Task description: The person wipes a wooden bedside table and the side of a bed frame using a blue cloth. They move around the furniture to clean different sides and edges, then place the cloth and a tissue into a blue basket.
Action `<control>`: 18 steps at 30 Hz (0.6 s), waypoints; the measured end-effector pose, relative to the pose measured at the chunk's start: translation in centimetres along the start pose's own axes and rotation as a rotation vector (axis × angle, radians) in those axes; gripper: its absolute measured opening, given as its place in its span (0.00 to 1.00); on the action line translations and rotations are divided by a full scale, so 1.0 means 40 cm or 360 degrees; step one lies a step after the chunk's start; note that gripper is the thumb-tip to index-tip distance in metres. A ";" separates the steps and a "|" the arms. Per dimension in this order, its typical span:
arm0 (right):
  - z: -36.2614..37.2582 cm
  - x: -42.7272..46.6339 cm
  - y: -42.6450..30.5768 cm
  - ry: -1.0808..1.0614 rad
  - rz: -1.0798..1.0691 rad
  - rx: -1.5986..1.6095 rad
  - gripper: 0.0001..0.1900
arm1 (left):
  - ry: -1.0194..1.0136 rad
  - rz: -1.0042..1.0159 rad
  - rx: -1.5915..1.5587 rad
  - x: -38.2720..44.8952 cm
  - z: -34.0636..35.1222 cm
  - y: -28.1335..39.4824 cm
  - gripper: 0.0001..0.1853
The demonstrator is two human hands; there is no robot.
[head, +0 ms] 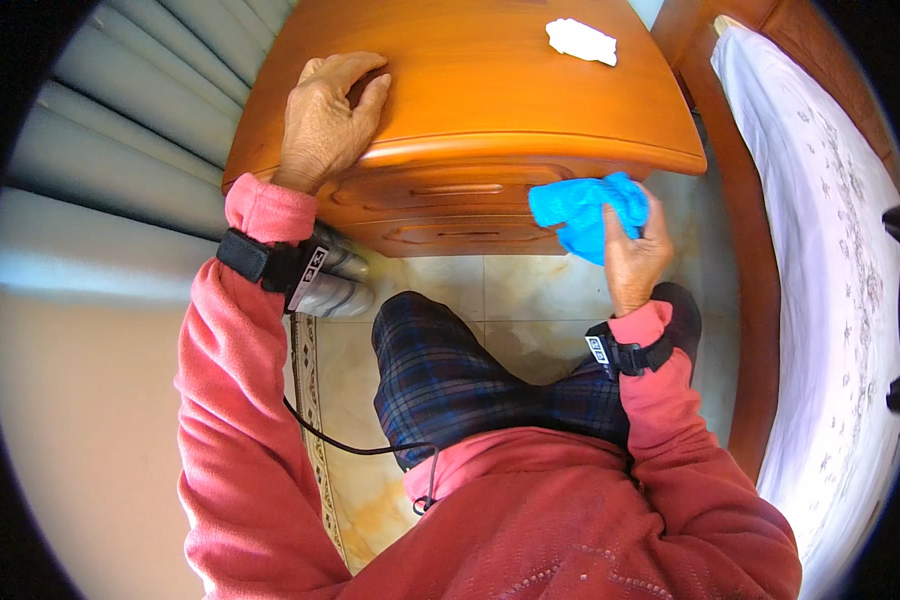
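My right hand [640, 259] grips a bunched blue cloth [592, 210] at the right part of the drawer fronts of a wooden nightstand [457, 97]. The cloth covers part of the upper drawer front [435, 187] and hangs down past the lower one. My left hand [334, 112] rests on the left side of the nightstand's top near its front edge, fingers bent, holding nothing that I can see. A crumpled white tissue or paper [583, 41] lies on the top at the far right.
Grey-green curtains [142, 142] hang at the left, beside a pale wall [97, 420]. Shiny grey rounded objects [337, 294] stand on the tiled floor [450, 277] below my left wrist. A wooden bed frame [750, 300] with a white patterned sheet [825, 247] runs along the right. A black cable [345, 450] hangs from my left wrist.
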State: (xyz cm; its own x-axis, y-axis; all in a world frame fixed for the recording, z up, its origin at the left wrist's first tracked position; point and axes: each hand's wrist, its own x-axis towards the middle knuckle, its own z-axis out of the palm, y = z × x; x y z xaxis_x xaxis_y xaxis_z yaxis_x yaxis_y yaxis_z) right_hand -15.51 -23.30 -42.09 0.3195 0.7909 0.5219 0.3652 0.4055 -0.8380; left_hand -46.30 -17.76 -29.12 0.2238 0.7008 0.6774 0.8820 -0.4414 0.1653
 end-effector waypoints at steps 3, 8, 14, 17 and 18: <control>0.028 -0.013 0.003 0.0046 0.0041 0.0015 0.22 | 0.0031 -0.0018 -0.0008 -0.004 0.001 -0.011 0.12; 0.167 -0.060 -0.073 -0.0200 -0.0235 0.0146 0.21 | -0.0052 -0.0043 0.0023 -0.011 -0.002 -0.019 0.12; 0.355 -0.119 -0.203 -0.0553 -0.0359 0.0393 0.25 | -0.0067 -0.0031 0.0012 -0.007 0.002 -0.025 0.13; 0.441 -0.141 -0.240 -0.0747 -0.0374 0.0458 0.24 | -0.0065 -0.0046 0.0010 -0.006 0.005 -0.026 0.12; 0.460 -0.147 -0.247 -0.0682 -0.0393 0.0554 0.24 | -0.0058 -0.0041 0.0003 -0.007 0.006 -0.027 0.12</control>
State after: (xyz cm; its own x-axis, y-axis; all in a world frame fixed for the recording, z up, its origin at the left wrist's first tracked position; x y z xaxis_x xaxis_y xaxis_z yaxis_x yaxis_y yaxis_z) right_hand -37.10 -23.51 -39.81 -0.1455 0.7393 0.6575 0.0532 0.6695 -0.7409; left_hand -47.20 -17.32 -29.66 0.2161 0.7316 0.6466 0.8882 -0.4223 0.1810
